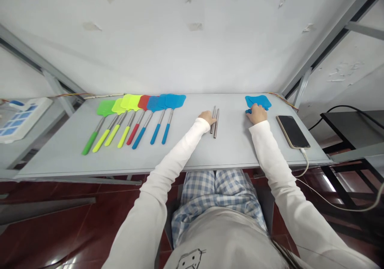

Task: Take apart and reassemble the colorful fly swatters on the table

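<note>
My left hand rests on the table, its fingers closed at the left one of two slim metal tubes that lie side by side. Over on the right, my right hand has its fingers curled onto blue plastic fly swatter parts; what exactly lies under the palm is hidden. Flat blue swatter heads stick out beyond that hand. To the left lies a row of several whole fly swatters with metal shafts, among them a green swatter, a red swatter and a blue swatter.
A smartphone with a white charging cable lies near the right end of the grey table. A white wall stands behind, with metal frame posts at both sides. A white and blue object is at far left.
</note>
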### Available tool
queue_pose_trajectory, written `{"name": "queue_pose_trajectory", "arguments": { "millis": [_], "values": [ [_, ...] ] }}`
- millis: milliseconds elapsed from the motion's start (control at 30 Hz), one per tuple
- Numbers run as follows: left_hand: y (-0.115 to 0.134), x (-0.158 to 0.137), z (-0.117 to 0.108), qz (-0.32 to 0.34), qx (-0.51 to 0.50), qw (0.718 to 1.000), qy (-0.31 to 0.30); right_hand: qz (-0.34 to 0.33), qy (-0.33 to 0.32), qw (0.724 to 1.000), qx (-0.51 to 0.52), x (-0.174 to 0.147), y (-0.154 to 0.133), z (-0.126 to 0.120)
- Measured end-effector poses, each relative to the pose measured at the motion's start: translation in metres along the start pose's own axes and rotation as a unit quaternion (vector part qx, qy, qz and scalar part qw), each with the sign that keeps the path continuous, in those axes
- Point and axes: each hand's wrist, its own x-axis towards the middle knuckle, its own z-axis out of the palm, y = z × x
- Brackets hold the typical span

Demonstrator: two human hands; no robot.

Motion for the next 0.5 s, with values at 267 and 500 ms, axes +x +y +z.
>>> {"name": "queue_pose_trajectory", "arguments": {
  "millis": [267, 500],
  "values": [
    [-0.001, -0.004, 0.003, 0.010, -0.046, 0.996, 0.074, 0.004, 0.019, 0.999, 0.028, 0.006, 0.006, 0.002],
    [-0.020, 0.003, -0.002, -0.008, -0.188, 0.981, 0.053, -0.144, 0.119, 0.979, 0.077, 0.003, -0.015, 0.011]
  ]
}}
